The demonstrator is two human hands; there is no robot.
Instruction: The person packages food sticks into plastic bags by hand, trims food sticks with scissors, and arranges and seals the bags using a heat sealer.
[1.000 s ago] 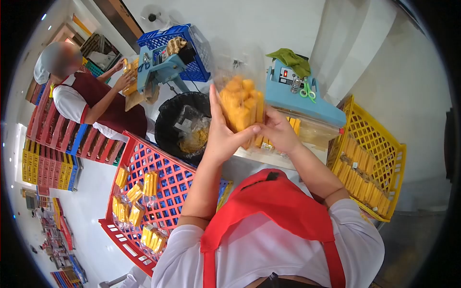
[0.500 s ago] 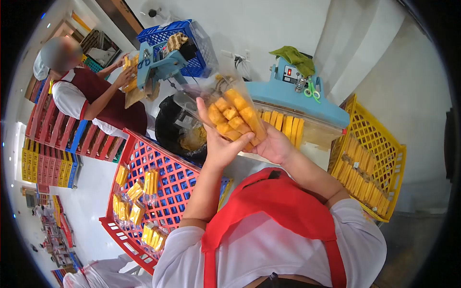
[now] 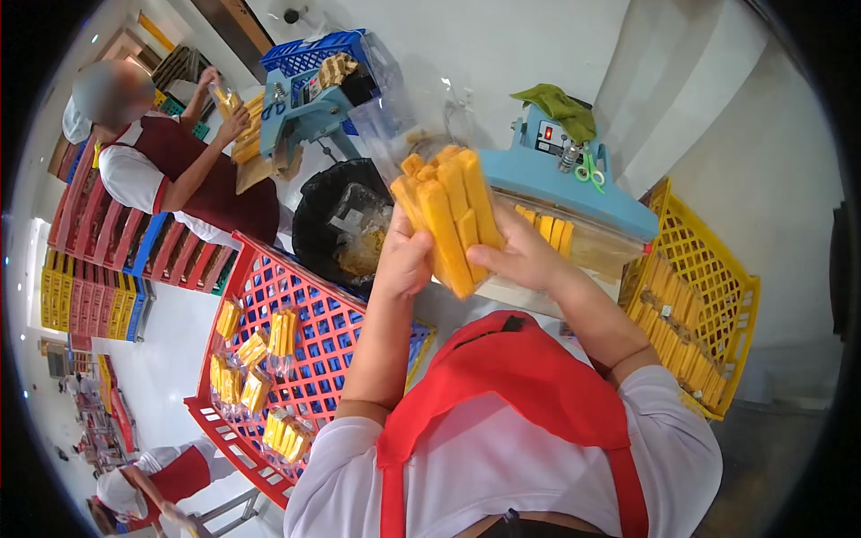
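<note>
Between my two hands is a clear plastic bag of yellow-orange sticks (image 3: 453, 215), its loose open end pointing away from me. My left hand (image 3: 405, 260) grips the bag's left side, with the thumb along its edge. On the right side my right hand (image 3: 516, 255) holds it, thumb across the lower sticks. Just beyond my right hand stands a light-blue bag sealer (image 3: 574, 193) with a lit red switch, green-handled scissors (image 3: 589, 170) and a green cloth (image 3: 556, 109) on it. More yellow sticks (image 3: 552, 231) lie in a row by the sealer, partly behind my right hand.
At left a red crate (image 3: 314, 359) holds several filled packs. A yellow crate (image 3: 740, 296) with rows of sticks stands at right. A black-lined bin (image 3: 309, 211) sits ahead. A co-worker (image 3: 193, 175) handles packs by another blue sealer (image 3: 305, 121); another person (image 3: 170, 489) bends at lower left.
The bag has turned in my hands, so the sticks now show their long sides instead of their ends. The co-worker has raised a pack, and the person at lower left has come further into view.
</note>
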